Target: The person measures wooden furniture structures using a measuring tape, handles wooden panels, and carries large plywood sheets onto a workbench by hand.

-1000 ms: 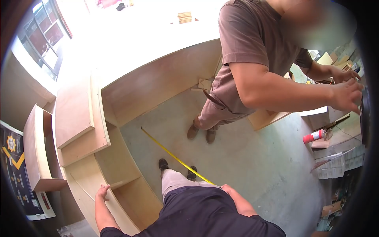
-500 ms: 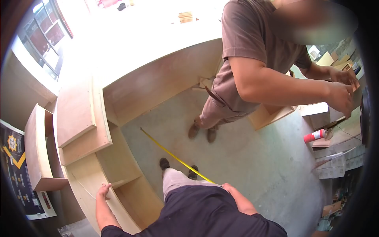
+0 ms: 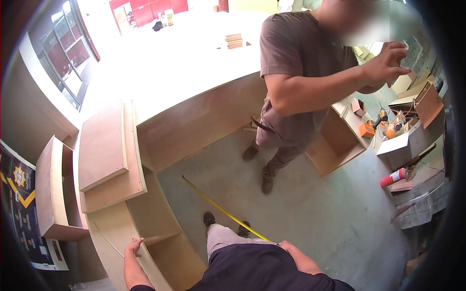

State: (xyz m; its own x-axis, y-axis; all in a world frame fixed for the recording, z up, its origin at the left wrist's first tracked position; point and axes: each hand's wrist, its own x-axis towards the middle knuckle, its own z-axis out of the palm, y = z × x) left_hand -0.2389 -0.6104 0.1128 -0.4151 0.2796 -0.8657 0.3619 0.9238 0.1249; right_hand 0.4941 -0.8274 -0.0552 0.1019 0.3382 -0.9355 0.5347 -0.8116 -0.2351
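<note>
My left hand rests at the edge of a pale wooden cabinet, its fingers partly apart and nothing visible in them. Beside its wrist, a thin light strip or line runs along the cabinet top. My right hand is by my waist, closed at the near end of a yellow tape measure. The blade stretches out over the floor, beyond my shoes; the case is hidden from view.
A co-worker stands ahead on the right with raised hands. Wooden panels lie stacked on the cabinet. A long board stands across the back. At right are an open wooden box, tools and a red fire extinguisher.
The view has shifted, moving most things right and down. The co-worker has raised their hands and stepped to a different stance. Both my hands keep their places.
</note>
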